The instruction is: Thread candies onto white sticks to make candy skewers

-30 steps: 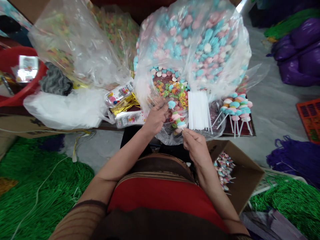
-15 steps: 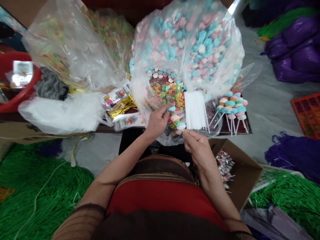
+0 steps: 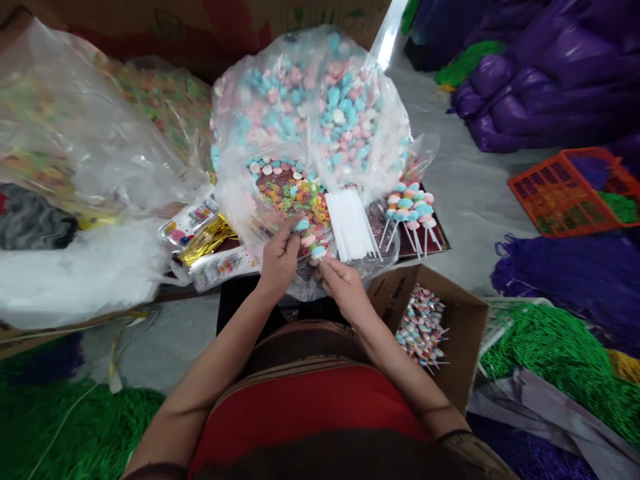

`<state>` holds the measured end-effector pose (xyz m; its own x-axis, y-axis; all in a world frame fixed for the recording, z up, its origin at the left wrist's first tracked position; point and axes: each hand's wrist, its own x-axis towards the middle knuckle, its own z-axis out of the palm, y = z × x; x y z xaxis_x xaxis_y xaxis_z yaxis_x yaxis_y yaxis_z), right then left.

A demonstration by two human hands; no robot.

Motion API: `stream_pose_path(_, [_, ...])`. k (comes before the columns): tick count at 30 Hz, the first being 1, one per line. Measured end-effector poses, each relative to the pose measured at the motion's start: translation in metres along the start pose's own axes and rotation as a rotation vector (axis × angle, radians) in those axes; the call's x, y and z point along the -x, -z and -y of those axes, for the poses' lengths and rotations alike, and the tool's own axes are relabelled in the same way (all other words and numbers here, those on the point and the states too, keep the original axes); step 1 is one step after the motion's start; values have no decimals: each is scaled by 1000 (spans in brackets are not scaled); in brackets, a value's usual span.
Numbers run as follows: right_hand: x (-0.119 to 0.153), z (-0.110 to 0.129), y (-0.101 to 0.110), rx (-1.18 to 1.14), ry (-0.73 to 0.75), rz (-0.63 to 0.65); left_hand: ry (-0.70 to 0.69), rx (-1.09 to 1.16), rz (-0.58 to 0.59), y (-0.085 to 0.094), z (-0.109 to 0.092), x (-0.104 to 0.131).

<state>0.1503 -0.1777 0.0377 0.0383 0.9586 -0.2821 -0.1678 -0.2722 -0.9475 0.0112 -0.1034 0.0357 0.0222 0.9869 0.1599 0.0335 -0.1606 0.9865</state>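
Observation:
Between finger and thumb of my left hand point(image 3: 281, 259) is a blue-and-white candy piece point(image 3: 301, 225). My right hand point(image 3: 343, 280) is closed on the lower end of a candy skewer point(image 3: 309, 241) stacked with pink, green, and blue-and-white pieces; most of its stick is hidden by the fingers. Ring candies point(image 3: 295, 197) in several colours lie just beyond my hands. To their right is a bundle of white sticks point(image 3: 353, 225). Farther right, several finished-looking candy skewers point(image 3: 411, 203) lie at the table's edge point(image 3: 444, 245).
Large clear bags of pastel candy point(image 3: 280, 100) and ring candy point(image 3: 165, 100) stand behind. Foil packets point(image 3: 223, 267) and gold ties point(image 3: 207, 240) lie left. An open carton point(image 3: 460, 333) of wrapped sweets is below right, near an orange crate point(image 3: 545, 193).
The view has swung right, so the table items appear farther left and more of the carton and crate shows. Both hands keep nearly the same hold beside the skewer.

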Motion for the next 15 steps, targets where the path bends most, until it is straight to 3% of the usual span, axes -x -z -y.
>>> stream_pose_path(5, [-1, 0, 4, -106, -8, -28, 201, 456, 7, -8, -5, -4])
stream_pose_path(11, [2, 1, 2, -114, -17, -79, 222, 514, -84, -12, -7, -3])
stream_pose_path(15, [2, -2, 1, -121, -43, -41, 215, 534, -64, -12, -7, -1])
